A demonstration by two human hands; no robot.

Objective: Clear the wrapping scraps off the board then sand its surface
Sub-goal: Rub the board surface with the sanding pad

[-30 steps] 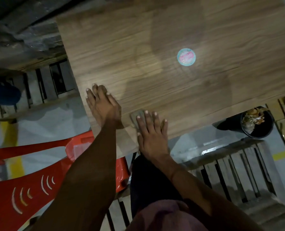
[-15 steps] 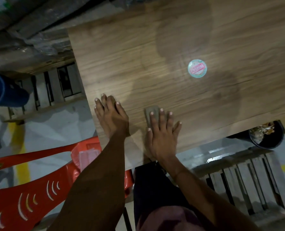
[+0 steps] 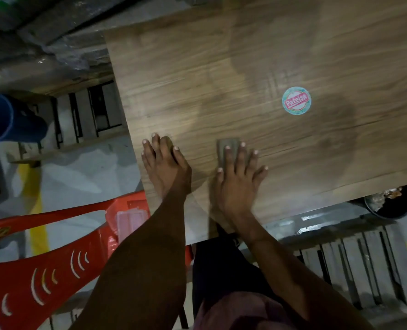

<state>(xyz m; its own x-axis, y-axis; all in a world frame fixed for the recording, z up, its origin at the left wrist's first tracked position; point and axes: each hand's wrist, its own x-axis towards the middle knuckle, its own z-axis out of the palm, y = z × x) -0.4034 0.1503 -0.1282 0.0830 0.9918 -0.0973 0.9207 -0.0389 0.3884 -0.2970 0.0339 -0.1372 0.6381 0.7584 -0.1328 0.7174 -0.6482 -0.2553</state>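
— Board (image 3: 257, 75) first: how will it handle?

— Stiff and broad, with a smooth wood-grain face. I judge it heavy enough to stay put, though it overhangs its support, so pressing near the edge could tip or shift it. It lies directly beneath both hands and stretches well ahead of them.

— And the sanding piece?

— Sandpaper (image 3: 227, 151), a small grey rectangle; it looks thin and flexible, best held flat under the fingers, not pinched. It sits under the right hand (image 3: 239, 179), poking out just ahead of the fingertips.

— What is the grip there?

— Fingers straight and slightly spread, pressing the sandpaper flat onto the board; nothing is curled round it.

— The other hand?

— Left hand (image 3: 165, 166) lies just beside it, fingers extended together, palm down, steadying the board near its edge and holding nothing.

— Any scraps left?

— None visible; only a round sticker (image 3: 296, 100) remains, well ahead of the right hand.
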